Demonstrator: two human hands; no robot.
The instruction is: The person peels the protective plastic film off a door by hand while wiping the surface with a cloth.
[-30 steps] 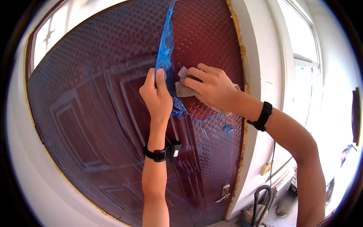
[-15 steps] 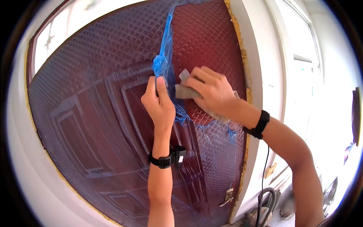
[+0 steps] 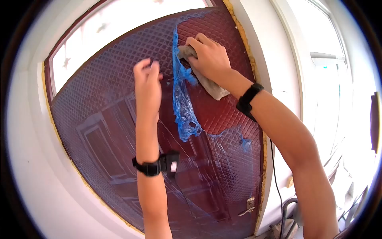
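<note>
A dark red door [image 3: 207, 111] with a quilted diamond pattern fills the middle of the view. Blue plastic film [image 3: 184, 107] hangs loose and crumpled from a torn edge, while thinner film still covers the door's left and lower parts. My right hand [image 3: 209, 55] grips a grey-beige cloth [image 3: 213, 88] against the bare red area at the upper right. Left of the hanging film, my left hand [image 3: 148, 87] is raised in front of the door, its fingers apart, slightly blurred and holding nothing.
Yellow foam [image 3: 254, 65] lines the gap along the door frame. A door handle [image 3: 248, 207] sits at the lower right, with a hose and machine [image 3: 288, 215] on the floor beyond. A window [image 3: 326, 79] stands at right; a black cable [image 3: 276, 179] hangs beside the frame.
My left hand has let go of the blue film and moved left. The film now hangs freely. My right hand has moved up the door with the cloth.
</note>
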